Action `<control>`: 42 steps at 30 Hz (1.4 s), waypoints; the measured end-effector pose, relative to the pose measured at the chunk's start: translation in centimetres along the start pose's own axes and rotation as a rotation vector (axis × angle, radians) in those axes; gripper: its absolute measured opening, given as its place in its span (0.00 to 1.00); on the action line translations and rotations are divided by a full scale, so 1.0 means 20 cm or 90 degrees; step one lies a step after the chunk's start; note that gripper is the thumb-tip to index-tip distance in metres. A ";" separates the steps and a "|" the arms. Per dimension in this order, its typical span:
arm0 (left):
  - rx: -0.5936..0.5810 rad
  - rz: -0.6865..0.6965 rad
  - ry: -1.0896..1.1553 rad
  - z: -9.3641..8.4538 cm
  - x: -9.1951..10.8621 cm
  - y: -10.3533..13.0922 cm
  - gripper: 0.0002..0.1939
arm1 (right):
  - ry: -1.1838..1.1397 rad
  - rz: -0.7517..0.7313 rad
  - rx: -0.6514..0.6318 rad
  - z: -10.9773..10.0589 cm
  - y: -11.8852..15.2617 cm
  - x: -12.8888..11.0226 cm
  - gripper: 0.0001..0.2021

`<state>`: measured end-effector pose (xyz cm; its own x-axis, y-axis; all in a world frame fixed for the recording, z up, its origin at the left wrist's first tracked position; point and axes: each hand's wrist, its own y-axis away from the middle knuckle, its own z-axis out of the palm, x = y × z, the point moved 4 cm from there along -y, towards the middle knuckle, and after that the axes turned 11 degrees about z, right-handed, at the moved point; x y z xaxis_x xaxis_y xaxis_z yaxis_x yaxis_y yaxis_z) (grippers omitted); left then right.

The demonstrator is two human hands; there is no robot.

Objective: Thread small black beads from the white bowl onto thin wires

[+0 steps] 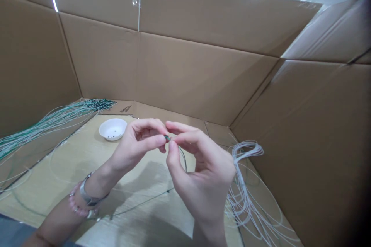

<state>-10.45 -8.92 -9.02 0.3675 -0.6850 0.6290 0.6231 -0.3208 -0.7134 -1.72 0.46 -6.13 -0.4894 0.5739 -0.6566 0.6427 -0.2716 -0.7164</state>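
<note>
Near the middle of the head view, my left hand (142, 140) pinches a small dark green piece (166, 137) between thumb and forefinger. My right hand (199, 158) meets it there, its thumb and forefinger closed on a thin green wire (170, 138). The two sets of fingertips almost touch. From the fingers the wire curves down behind my right hand. Lower on the board, a greenish strand (145, 201) carries a small dark bead (168, 191). A white bowl (113, 129) with several tiny dark pieces stands left of my left hand.
Green and white wires (63, 117) lie in a bundle at the left. A coil of white wires (242, 185) is at the right. Small metal tools (125, 108) lie behind the bowl. Tall cardboard walls (203, 73) surround the pale board (87, 150).
</note>
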 end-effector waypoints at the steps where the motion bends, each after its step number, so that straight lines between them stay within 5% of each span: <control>1: -0.004 0.006 -0.010 0.00 0.00 0.00 0.06 | 0.002 -0.004 0.000 0.00 0.00 0.00 0.09; 8: -0.045 0.042 -0.059 -0.03 0.02 0.01 0.02 | 0.027 -0.024 -0.009 -0.01 -0.01 -0.01 0.09; 16: -0.125 0.195 -0.326 -0.02 0.18 0.01 0.08 | 0.037 -0.051 -0.049 0.00 -0.01 -0.02 0.08; 34: -0.153 0.196 -0.374 0.00 0.21 0.02 0.08 | 0.043 -0.069 -0.086 0.00 -0.02 -0.01 0.07; 42: -0.171 0.262 -0.503 0.01 0.26 0.05 0.08 | 0.062 -0.077 -0.088 0.00 0.00 -0.03 0.08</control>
<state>-7.81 -12.53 -6.37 0.9490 -0.1660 0.2679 0.1947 -0.3596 -0.9126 -1.30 0.10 -5.72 -0.5125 0.6700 -0.5372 0.6607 -0.0919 -0.7450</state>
